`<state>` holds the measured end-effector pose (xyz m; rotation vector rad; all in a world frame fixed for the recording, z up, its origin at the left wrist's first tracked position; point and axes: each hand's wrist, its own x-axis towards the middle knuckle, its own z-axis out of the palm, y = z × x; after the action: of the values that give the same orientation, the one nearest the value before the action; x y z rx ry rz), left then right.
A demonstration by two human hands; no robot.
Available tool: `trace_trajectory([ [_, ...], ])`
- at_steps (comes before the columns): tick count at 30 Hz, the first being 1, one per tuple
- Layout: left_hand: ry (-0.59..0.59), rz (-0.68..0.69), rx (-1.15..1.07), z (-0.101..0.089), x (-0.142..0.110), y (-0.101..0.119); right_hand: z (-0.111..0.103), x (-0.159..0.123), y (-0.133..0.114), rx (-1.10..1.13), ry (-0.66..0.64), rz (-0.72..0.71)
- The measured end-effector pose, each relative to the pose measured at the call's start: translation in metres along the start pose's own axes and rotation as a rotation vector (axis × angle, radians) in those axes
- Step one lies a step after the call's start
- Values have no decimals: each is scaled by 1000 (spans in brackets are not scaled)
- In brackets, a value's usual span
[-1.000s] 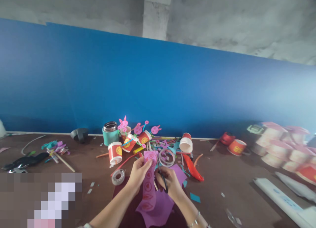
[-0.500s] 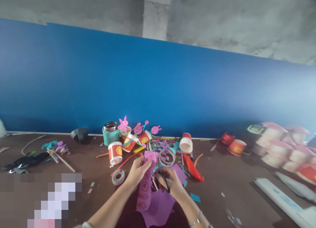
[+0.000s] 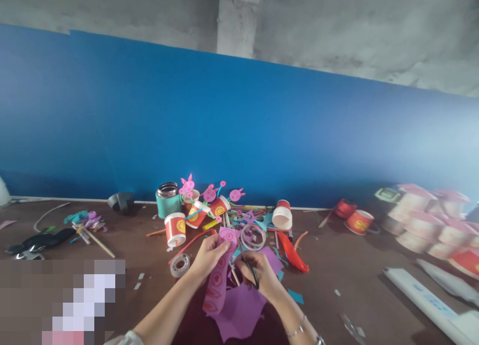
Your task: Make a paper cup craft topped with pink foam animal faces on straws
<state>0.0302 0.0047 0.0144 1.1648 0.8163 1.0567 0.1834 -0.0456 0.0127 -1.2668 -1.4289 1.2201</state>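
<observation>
Scissors [image 3: 255,276], one black pair, are being held by the right hand [image 3: 264,273], whose grip is being closed around the handle; how wide the blades are being opened cannot be told. One pink strip [image 3: 218,276] is being pinched near its upper end between the thumb and fingers of the left hand [image 3: 208,256]. It is being held just beside the blades, over one purple sheet [image 3: 241,312], and several red drawings are being shown on it. On the bench [image 3: 322,300], four red paper cups [image 3: 175,229] are being gathered to the left of the middle, with three large pink faces [image 3: 187,186] being seen above them. One teal flask [image 3: 168,205] is being kept beside this group. One more paper cup [image 3: 282,218] is being seen lying to the right. Two tape rolls [image 3: 174,268] are being counted near the hands. Compared with one second ago, the lower end of the strip is being swung to the left, while the cups are being left in their places.
</observation>
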Motion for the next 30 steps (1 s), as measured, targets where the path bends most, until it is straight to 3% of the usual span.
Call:
trace_trajectory([
  [10,-113,42,67,-11,4,2,-2,-1,0,11,-52,45],
  [21,-86,47,123,-19,7,2,-6,-4,-7,18,-79,55],
  [26,-121,-62,-106,-24,5,11,-6,-3,-2,110,-70,58],
  [30,-170,-96,-270,-22,-4,9,1,-1,6,283,13,81],
])
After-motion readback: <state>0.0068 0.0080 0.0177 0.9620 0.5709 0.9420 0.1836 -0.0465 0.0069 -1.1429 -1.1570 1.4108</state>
